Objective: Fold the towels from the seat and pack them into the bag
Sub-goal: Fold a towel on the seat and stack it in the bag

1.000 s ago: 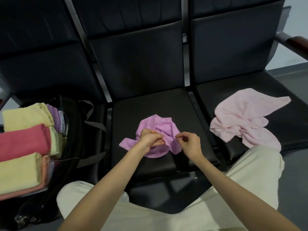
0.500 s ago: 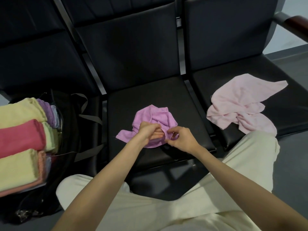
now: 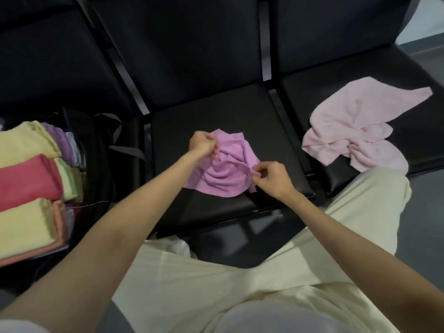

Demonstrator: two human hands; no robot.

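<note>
At the centre of the frame the crumpled purple towel [image 3: 225, 174] lies on the middle seat [image 3: 173, 131], left hand [image 3: 203, 145] and right hand [image 3: 270, 177] each pinching its edge; light and limp, it looks best held by corners

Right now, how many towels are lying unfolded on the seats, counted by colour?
Purple towel: 1, on the middle seat, pinched by the left hand and right hand.
Pale pink towel: 1, on the right seat, untouched.
Total: 2
</note>
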